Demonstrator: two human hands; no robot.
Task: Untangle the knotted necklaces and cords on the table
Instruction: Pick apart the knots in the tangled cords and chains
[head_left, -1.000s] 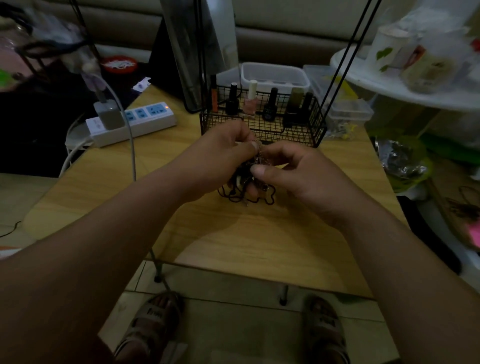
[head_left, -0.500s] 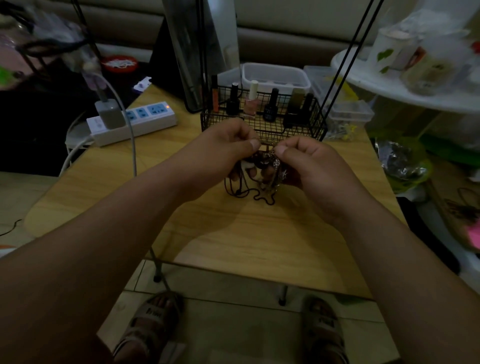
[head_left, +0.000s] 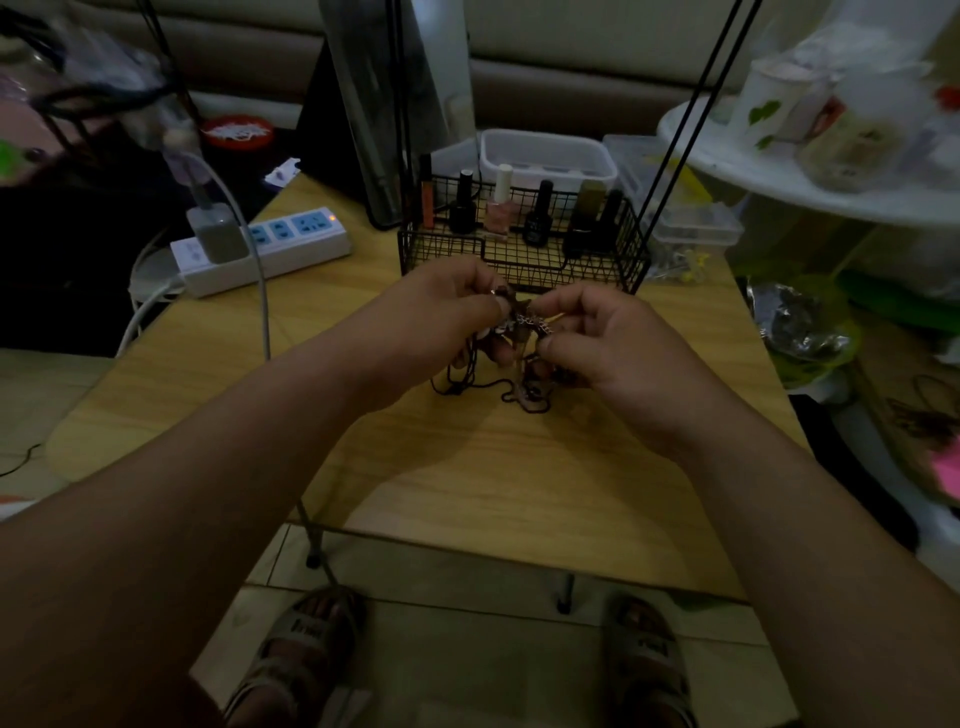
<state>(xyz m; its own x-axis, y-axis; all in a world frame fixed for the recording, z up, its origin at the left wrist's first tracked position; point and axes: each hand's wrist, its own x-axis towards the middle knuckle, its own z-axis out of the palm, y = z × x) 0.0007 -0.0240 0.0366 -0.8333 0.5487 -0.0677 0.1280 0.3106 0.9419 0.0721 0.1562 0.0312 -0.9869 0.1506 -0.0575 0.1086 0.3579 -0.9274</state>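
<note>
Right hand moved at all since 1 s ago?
Yes: the right hand went slightly rightward, stretching the necklace tangle. Its thumb was below the pink polish bottle in the wire basket; now below the black bottle beside it.

This is a home: a sofa (head_left: 571, 98) stands behind a small wooden table (head_left: 467, 467) with nail polish bottles (head_left: 501, 205) and a power strip (head_left: 265, 249).

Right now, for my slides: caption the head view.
Left hand and right hand pinch a dark cord-and-chain tangle over a wooden table.
</note>
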